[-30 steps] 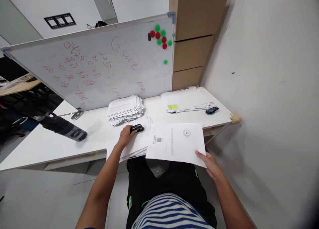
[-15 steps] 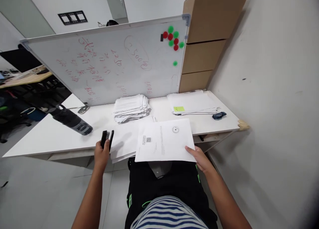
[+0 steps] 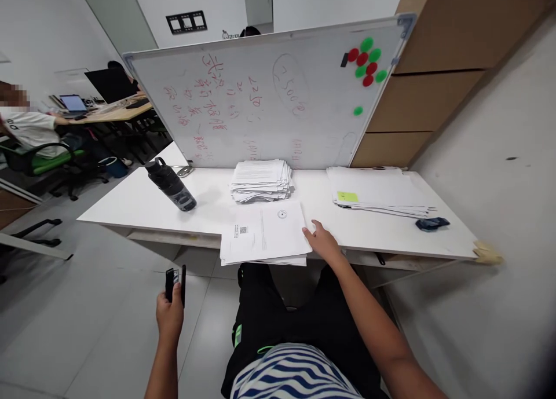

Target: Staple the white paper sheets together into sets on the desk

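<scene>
My left hand (image 3: 170, 317) is closed round a small black stapler (image 3: 175, 283), held out over the floor to the left of my lap, away from the white table (image 3: 130, 205). My right hand (image 3: 324, 242) rests with fingers spread on the right edge of a printed sheet (image 3: 264, 232) that lies on a thin stack of papers at the table's front edge. A thicker pile of stapled papers (image 3: 261, 180) sits just behind it.
A leaning whiteboard (image 3: 269, 98) with red writing and magnets backs the table. A dark bottle (image 3: 170, 185) lies on the left, a flat paper stack with a yellow note (image 3: 376, 191) and a dark stapler-like object (image 3: 431, 223) on the right. Cardboard boxes (image 3: 434, 80) stand behind. A person sits at far left.
My left hand lifted the stapler off the papers and drew it down and left off the table. My right hand laid the held sheet onto the front stack. The view swung left.
</scene>
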Available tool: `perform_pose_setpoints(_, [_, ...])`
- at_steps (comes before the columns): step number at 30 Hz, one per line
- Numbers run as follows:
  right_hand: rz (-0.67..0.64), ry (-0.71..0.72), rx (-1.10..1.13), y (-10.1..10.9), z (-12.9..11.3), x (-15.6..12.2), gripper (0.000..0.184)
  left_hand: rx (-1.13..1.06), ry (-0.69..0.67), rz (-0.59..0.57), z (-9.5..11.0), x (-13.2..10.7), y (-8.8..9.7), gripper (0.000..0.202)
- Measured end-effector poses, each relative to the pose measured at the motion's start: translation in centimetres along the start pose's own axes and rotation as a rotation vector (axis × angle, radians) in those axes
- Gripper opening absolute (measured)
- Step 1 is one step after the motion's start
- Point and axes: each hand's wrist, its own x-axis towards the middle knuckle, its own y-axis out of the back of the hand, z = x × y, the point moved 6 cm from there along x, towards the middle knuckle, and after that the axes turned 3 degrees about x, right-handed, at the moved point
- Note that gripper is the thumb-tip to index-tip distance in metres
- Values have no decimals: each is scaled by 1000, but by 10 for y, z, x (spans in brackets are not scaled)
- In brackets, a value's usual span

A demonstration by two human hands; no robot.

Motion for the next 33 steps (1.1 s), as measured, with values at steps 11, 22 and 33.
perform_pose_setpoints(11, [495, 94, -322, 66, 39, 33, 52, 95, -398, 86, 135, 55, -16, 56])
perform_pose_setpoints(22, [512, -2, -280, 101, 71, 122, 66, 473, -595, 115, 264, 105, -73, 45])
perform_pose_setpoints(33, [636, -23, -288, 106, 71, 118, 45, 464, -550, 241, 253, 123, -90, 45])
